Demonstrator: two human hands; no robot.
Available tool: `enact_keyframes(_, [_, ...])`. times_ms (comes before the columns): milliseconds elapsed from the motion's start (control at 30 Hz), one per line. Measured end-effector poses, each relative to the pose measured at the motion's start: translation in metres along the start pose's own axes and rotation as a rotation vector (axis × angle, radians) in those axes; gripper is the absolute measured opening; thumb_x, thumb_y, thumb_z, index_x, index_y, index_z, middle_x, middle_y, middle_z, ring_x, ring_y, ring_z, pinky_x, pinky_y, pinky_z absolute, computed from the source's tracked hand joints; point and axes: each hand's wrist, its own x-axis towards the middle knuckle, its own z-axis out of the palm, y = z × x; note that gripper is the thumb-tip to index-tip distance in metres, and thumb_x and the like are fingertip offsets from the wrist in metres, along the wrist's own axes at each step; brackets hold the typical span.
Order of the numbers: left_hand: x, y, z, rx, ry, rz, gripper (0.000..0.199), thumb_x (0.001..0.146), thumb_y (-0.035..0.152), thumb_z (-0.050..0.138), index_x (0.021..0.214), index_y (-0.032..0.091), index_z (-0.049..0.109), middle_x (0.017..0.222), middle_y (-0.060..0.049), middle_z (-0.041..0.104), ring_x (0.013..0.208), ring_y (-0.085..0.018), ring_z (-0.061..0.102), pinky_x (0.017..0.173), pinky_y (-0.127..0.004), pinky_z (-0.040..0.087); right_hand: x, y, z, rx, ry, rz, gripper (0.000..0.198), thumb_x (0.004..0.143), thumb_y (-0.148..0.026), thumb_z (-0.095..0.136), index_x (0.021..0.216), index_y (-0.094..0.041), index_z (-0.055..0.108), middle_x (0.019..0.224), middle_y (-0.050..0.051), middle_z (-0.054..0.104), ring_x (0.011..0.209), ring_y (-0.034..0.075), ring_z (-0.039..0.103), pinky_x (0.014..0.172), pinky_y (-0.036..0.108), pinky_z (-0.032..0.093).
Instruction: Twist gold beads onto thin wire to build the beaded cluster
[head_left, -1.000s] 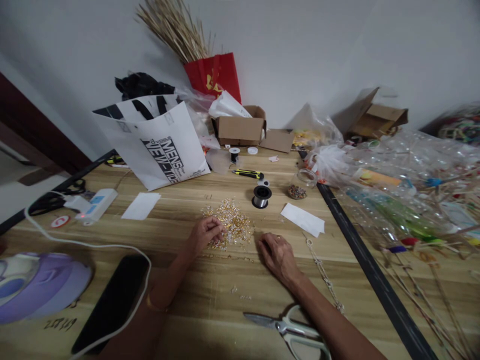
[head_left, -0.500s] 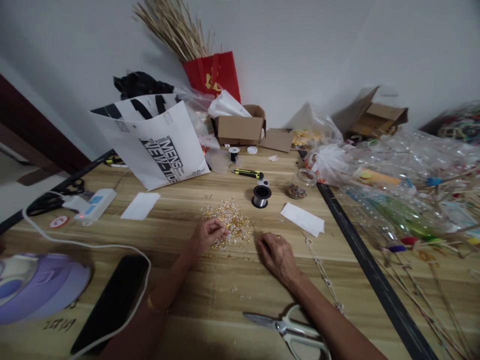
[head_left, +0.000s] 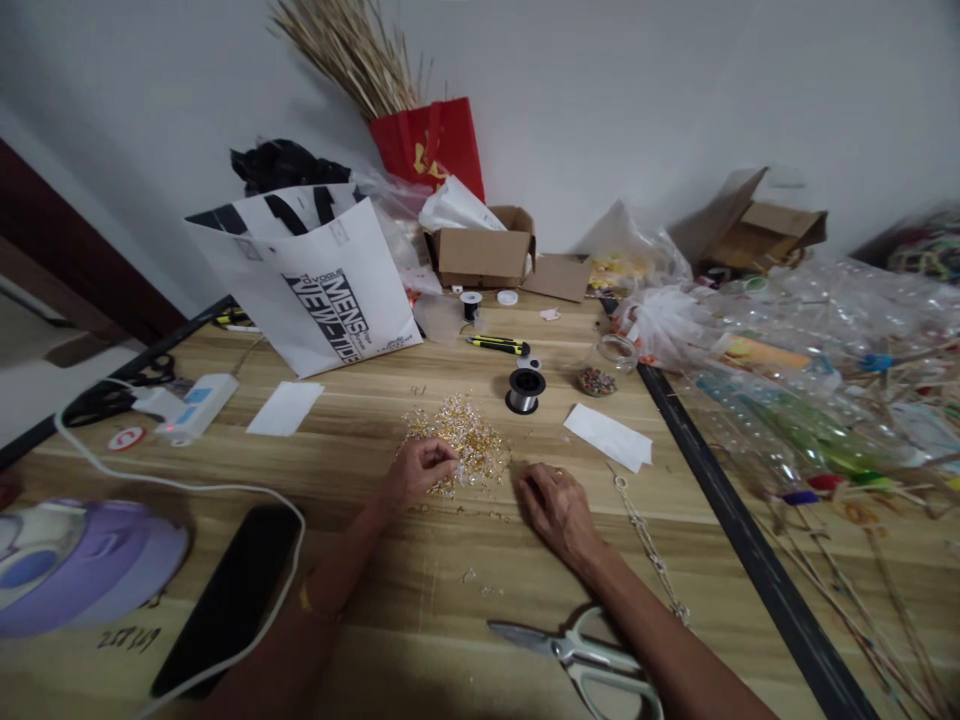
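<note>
A loose pile of gold and clear beads (head_left: 472, 440) lies mid-table. At its left edge is my left hand (head_left: 416, 475), thumb and forefinger pinched together; anything between them is too small to name. My right hand (head_left: 555, 508) rests on the wood to the right of the pile, fingers curled under, so whatever they hold, if anything, is hidden. Just below the pile runs a thin line of small beads (head_left: 472, 513). Scissors (head_left: 566, 648) lie partly open beside my right forearm. A beaded strand (head_left: 646, 540) stretches along the table right of that arm.
Behind the beads stand a wire spool (head_left: 524, 392), a yellow-black utility knife (head_left: 498, 345) and a glass jar (head_left: 606, 366) of beads. A phone (head_left: 229, 595) and white cable (head_left: 202, 492) lie left. A paper bag (head_left: 315, 285) stands behind; plastic bottles (head_left: 795, 420) crowd the right.
The view has shifted slightly, so things at the left appear a little further right. Both hands stay nearly where they were, the left still pinched at the pile.
</note>
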Motion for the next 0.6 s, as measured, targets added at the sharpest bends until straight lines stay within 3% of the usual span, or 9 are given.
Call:
enact_keyframes(200, [-0.0023, 0.0083, 0.0028, -0.056, 0.03, -0.068, 0.018, 0.062, 0.026, 0.07, 0.068, 0.014, 0.059, 0.061, 0.0, 0.062, 0.059, -0.012, 0.058, 0.058, -0.021, 0.044, -0.0003, 0.0012, -0.0002, 0.024, 0.001, -0.001, 0.014, 0.088, -0.019, 0.043, 0.079, -0.018, 0.053, 0.07, 0.004, 0.059, 0.065, 0.016, 0.052, 0.062, 0.026, 0.033])
enact_keyframes(500, [-0.0015, 0.0006, 0.0053, -0.005, 0.049, 0.034, 0.015, 0.065, 0.026, 0.068, 0.065, 0.014, 0.059, 0.069, -0.002, 0.064, 0.067, -0.013, 0.059, 0.063, -0.022, 0.044, -0.001, 0.0032, 0.001, 0.044, -0.015, 0.004, 0.014, 0.089, -0.02, 0.043, 0.081, -0.018, 0.054, 0.072, 0.004, 0.059, 0.066, 0.017, 0.051, 0.064, 0.027, 0.035])
enact_keyframes(600, [-0.0023, 0.0011, 0.0055, 0.018, 0.039, 0.008, 0.016, 0.065, 0.025, 0.069, 0.064, 0.014, 0.058, 0.063, 0.0, 0.061, 0.06, -0.012, 0.056, 0.058, -0.021, 0.042, -0.0009, 0.003, 0.0007, 0.047, -0.021, 0.019, 0.014, 0.089, -0.02, 0.043, 0.081, -0.018, 0.054, 0.072, 0.004, 0.06, 0.067, 0.017, 0.052, 0.065, 0.027, 0.036])
